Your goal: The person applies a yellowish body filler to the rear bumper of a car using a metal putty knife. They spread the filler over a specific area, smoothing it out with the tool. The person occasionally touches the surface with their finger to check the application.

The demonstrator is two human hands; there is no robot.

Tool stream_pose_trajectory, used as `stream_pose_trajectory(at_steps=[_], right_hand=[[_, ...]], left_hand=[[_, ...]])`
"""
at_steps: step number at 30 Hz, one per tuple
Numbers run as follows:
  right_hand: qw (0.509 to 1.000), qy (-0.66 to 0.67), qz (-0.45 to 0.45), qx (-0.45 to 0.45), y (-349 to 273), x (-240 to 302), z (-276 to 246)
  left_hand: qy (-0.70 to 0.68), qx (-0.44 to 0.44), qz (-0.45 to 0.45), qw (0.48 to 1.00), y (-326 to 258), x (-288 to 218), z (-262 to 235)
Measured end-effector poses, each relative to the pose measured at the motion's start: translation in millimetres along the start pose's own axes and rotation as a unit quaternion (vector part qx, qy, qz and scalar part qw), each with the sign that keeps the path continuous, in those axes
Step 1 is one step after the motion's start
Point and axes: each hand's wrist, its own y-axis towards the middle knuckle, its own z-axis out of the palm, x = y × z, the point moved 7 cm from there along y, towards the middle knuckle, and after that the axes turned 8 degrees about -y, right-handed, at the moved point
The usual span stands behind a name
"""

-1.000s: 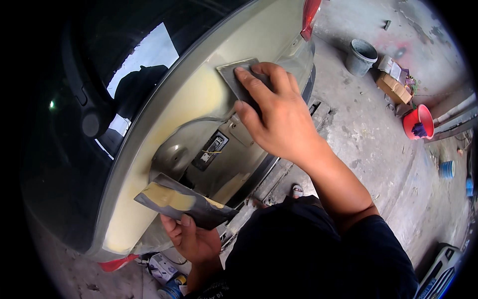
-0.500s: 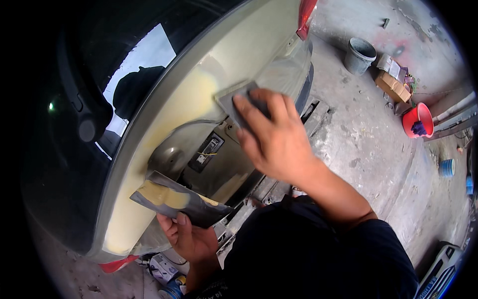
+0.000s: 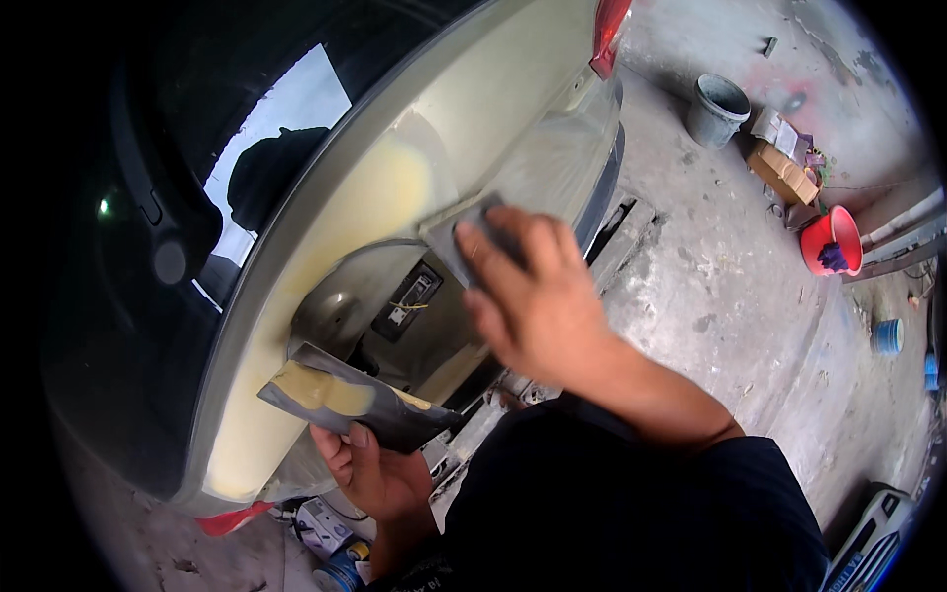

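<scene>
My left hand (image 3: pixel 380 474) grips a dark flat putty board (image 3: pixel 395 422) from below. Pale yellow body filler (image 3: pixel 321 390) lies smeared across the board's upper side. My right hand (image 3: pixel 543 296), slightly blurred, pinches a grey flat putty spreader (image 3: pixel 459 247) with the fingers along its face. The spreader's edge is at the car's tailgate panel (image 3: pixel 493 89), near the upper rim of the recessed opening. A yellow filler patch (image 3: pixel 390 187) spreads over the panel above and left of the spreader. Inside the recess sits a small dark fitting (image 3: pixel 406 301) with a yellow wire.
The dark rear window with a wiper (image 3: pixel 170 259) fills the left. Red tail lights (image 3: pixel 609 35) edge the tailgate. On the concrete floor to the right stand a grey bucket (image 3: pixel 718 111), cardboard boxes (image 3: pixel 784 176), a red bucket (image 3: pixel 831 242) and a blue can (image 3: pixel 887 336).
My right hand and the spreader have moved a little down, off the yellow patch toward the recess rim. My left hand and the board have hardly moved.
</scene>
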Motion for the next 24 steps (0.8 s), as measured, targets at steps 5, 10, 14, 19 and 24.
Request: stream_pose_trajectory(at_steps=[5,10,14,19,24], right_hand=[[0.999,0.012,0.043,-0.005,36.6,-20.8,-10.5],[0.999,-0.011,-0.004,0.041,2.2,-2.8,16.1],[0.998,0.025,-0.017,0.059,-13.4,-2.6,9.9],[0.958,0.273,-0.003,0.082,-24.1,-8.4,-14.6],[0.974,0.187,-0.104,0.078,-28.7,7.6,-26.7]], left_hand=[[-0.012,0.023,-0.006,1.0,-1.5,2.8,2.1],[-0.015,0.0,-0.007,1.0,-1.0,4.5,1.0],[-0.007,0.0,-0.01,1.0,-1.9,3.6,5.3],[0.001,-0.018,-0.009,1.0,3.4,6.9,8.7],[0.038,-0.044,0.021,0.998,3.8,6.2,14.5]])
